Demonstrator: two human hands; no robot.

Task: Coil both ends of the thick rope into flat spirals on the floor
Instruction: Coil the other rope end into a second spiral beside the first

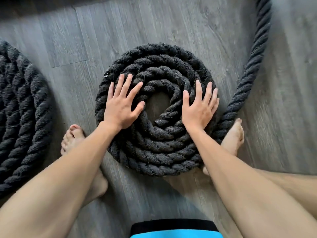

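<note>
Since the camera looks almost straight down, the middle spiral (154,155) of thick black rope is easy to see. It lies flat on the grey plank floor (154,23), right in front of the person's bare feet.

The left hand (122,104) sits palm down on the spiral's left side, fingers straight and spread over the turns. The right hand (199,107) does the same on the right side, fingers fanned out and not curled round anything. Between them the rope end (164,117) sits at the centre, next to a small patch of bare floor.

Now the annoying bits:
- The loose run of rope (253,57) leaves the spiral's right edge, passes close by the right foot (234,136) and goes out the top of the frame, so where it leads is cut off. Can't tell if it touches the toes.
- The second spiral (20,109) at far left is chopped by the frame edge, so its centre isn't in view.
- The left foot (73,136) is half hidden under the left forearm.
- There's a small shiny bit (106,74) on the middle spiral's upper-left rim, too small to make out.
- A strip of blue and black clothing (175,232) is cut off at the bottom.
- The floor near the frame edges is smeared with blur.
</note>
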